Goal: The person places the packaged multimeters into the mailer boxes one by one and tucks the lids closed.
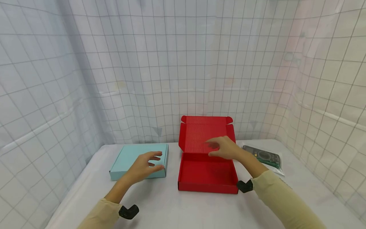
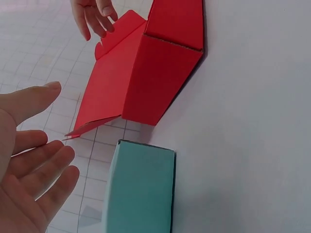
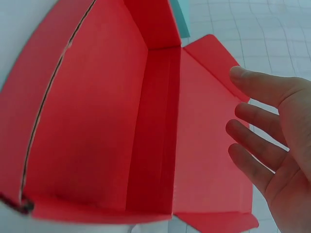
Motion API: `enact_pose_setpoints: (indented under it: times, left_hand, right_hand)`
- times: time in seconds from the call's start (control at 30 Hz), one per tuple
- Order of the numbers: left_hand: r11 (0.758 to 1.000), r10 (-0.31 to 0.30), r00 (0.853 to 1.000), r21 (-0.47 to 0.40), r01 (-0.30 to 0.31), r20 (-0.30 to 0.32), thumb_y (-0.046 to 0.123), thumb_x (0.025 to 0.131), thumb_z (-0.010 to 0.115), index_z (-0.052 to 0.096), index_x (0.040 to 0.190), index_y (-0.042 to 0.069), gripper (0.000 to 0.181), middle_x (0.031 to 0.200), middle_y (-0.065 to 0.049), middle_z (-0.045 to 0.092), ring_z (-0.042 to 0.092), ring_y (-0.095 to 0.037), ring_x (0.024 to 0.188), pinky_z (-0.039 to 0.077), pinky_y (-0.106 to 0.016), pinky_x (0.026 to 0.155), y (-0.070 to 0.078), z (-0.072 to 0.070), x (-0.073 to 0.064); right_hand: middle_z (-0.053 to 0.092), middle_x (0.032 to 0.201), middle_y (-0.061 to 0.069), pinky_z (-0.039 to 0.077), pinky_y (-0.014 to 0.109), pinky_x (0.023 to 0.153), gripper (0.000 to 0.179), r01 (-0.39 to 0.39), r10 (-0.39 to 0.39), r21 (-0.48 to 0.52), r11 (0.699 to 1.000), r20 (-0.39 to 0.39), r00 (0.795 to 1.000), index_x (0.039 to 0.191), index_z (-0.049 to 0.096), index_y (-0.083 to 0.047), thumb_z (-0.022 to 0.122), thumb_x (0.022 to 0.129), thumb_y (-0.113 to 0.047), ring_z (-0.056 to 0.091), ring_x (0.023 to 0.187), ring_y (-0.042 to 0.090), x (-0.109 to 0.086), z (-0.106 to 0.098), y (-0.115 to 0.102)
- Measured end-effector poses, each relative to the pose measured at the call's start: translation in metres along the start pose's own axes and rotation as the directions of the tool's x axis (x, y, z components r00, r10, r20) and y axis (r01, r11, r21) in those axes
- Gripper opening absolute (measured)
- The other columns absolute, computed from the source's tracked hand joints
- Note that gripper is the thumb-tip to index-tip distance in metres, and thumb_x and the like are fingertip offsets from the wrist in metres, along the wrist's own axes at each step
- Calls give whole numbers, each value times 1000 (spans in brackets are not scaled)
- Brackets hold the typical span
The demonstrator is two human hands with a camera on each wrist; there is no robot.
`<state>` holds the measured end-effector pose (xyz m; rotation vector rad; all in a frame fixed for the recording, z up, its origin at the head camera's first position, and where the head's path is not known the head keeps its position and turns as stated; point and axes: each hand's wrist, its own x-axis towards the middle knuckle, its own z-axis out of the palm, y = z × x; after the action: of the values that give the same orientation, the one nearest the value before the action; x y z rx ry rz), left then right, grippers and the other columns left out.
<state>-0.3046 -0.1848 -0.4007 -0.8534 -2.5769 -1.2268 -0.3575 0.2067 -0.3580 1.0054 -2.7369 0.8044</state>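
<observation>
I locate the red box [image 1: 207, 187] on the table [image 1: 186, 210], between the blue box [image 1: 128, 159] and the bagged multimeter [image 1: 263, 156]. Its lid [image 1: 200, 130] stands tilted back from the rear wall. The right hand [image 1: 226, 148] hangs near the lid, fingers spread loosely and gripping nothing. The left hand [image 1: 141, 167] hangs near the blue box, fingers likewise released.

Handling: the ribbed lid suggests corrugated card. I rate the red box light, fairly stiff along its walls, weaker at the flaps and the fold. Its smooth faces may slide under a sideways push.

Grip: I recommend holding opposite side walls, low, with even pressure; hard pinching could crease the card. Swing the lid by its free edge, not its flaps.
</observation>
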Motion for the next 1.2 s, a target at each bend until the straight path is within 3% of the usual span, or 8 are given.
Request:
enact_pose_setpoints:
  times: [0.17,0.3,0.47,0.67,0.93,1.07,1.2]
  left_hand:
    - [998,-20,999,-62,22,42,19,94,78,56,142,-6,58,137,-21,61,64,-38,118,58,-42,92,6,15,2]
    - [984,-68,995,-160,78,69,20,95,77,52,146,-3,61,140,-18,59,59,-42,124,56,-41,96,12,32,2]
    - [947,-171,985,-269,174,36,19,94,78,50,149,-1,64,144,-17,57,54,-43,131,51,-43,102,22,51,2]
    - [912,-224,974,-343,224,40,18,94,78,48,150,-2,67,149,-22,52,52,-43,134,50,-46,103,28,70,1]
    - [826,-316,946,-471,309,67,18,92,79,39,154,-5,77,153,-24,45,46,-44,139,52,-47,101,29,90,-5]
    - [804,-338,938,-497,327,71,14,94,77,37,154,-7,74,153,-26,43,45,-46,139,52,-45,101,29,94,-9]
    - [790,-315,944,-524,319,99,6,96,73,39,152,-10,67,154,-29,41,45,-47,138,52,-44,101,29,98,-11]
  right_hand:
    - [70,127,14,59,46,90,53,-43,43,21,999,-12,999,139,64,-1,82,90,-15,69,112,31,-13,-11,13]
    - [67,132,15,59,46,90,55,-100,100,13,995,-19,995,141,62,-3,81,91,-16,66,116,32,-25,-21,25]
    - [66,133,17,59,48,88,57,-146,146,2,989,-32,989,143,60,-3,79,93,-20,64,117,36,-39,-32,38]
    - [67,130,19,61,46,82,59,-213,216,45,976,-77,973,143,59,1,80,92,-20,65,114,38,-56,-40,57]
    - [64,133,24,59,53,86,64,-316,329,122,941,-107,938,147,54,1,78,93,-25,58,124,47,-75,-55,79]
    - [61,136,27,57,56,90,64,-338,352,126,933,-108,930,148,52,1,76,95,-26,55,127,48,-82,-59,96]
    - [57,140,29,51,62,97,67,-365,377,117,924,-107,920,150,47,2,76,95,-23,51,131,50,-95,-63,112]
